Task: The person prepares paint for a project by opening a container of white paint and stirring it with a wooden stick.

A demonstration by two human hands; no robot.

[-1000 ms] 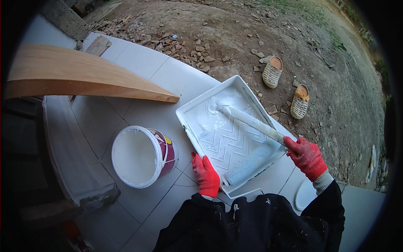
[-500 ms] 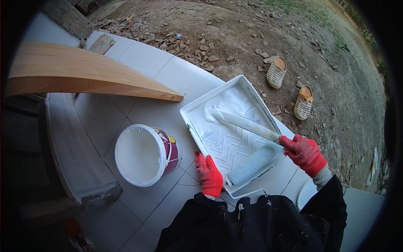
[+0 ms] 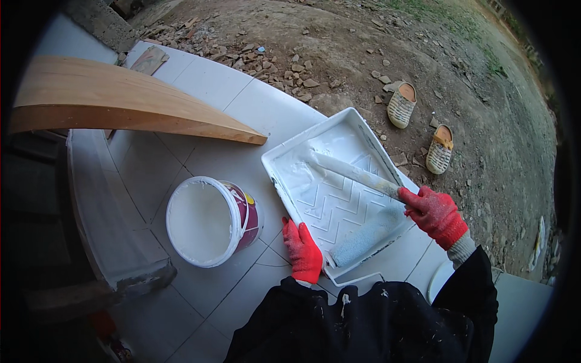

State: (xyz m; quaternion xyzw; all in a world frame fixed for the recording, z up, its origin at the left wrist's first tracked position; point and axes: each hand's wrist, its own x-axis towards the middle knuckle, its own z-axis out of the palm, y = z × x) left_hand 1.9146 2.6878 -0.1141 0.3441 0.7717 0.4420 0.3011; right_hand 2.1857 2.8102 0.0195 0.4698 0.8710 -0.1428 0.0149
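Observation:
A white paint tray [image 3: 327,209] with zigzag ridges lies tilted across the tiles, wet white paint pooled at its far end. My left hand [image 3: 302,251], in a red glove, grips the tray's near left edge. In my red-gloved right hand [image 3: 433,215] is a paint-coated stick [image 3: 357,176], its far tip down in the pooled paint. A pale blue paint roller [image 3: 363,239] rests in the near end of the tray, with its wire frame [image 3: 357,280] sticking out toward me. Left of the tray stands an open bucket [image 3: 203,222] of white paint, its handle down.
A wooden board [image 3: 139,103] reaches in from the left over the tiled floor [image 3: 203,290]. Past the tile edge are dirt, broken stones [image 3: 296,75] and two slip-on clogs [image 3: 402,105]. A white round object [image 3: 440,280] sits beside my right sleeve.
My right hand and the stick have shifted slightly left, and the stick's tip has moved a little within the paint. My left hand stays on the tray edge.

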